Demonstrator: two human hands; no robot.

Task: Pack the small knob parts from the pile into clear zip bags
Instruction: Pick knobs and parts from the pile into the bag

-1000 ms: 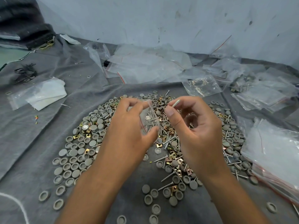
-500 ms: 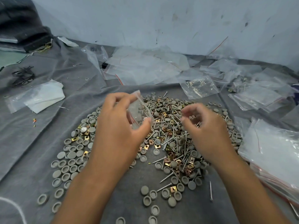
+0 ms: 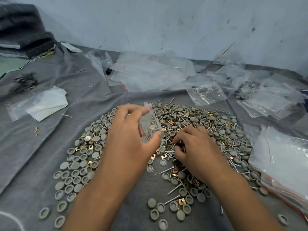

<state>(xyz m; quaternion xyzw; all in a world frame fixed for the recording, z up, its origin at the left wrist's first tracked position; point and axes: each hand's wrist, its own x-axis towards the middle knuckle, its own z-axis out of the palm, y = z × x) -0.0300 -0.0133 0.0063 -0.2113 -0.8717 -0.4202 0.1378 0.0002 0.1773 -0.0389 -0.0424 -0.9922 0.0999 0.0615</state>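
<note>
A wide pile of parts (image 3: 208, 124) covers the grey cloth: grey round caps, silver screws and brass square clips. My left hand (image 3: 130, 139) holds a small clear zip bag (image 3: 150, 125) above the pile, pinched between thumb and fingers, with a few screws and a cap inside. My right hand (image 3: 195, 147) is down on the middle of the pile, just right of the bag, with its fingers curled into the screws and clips. What its fingertips grip is hidden.
Empty clear zip bags (image 3: 150, 72) lie heaped at the back. Filled bags (image 3: 206, 94) sit at the back right. A stack of bags (image 3: 283, 157) lies at the right edge. A bag with white paper (image 3: 43, 104) is at the left. Loose grey caps (image 3: 70, 180) spread near left.
My right hand has dropped from beside the bag's mouth down onto the pile. My left hand has kept hold of the bag and shifted a little to the left.
</note>
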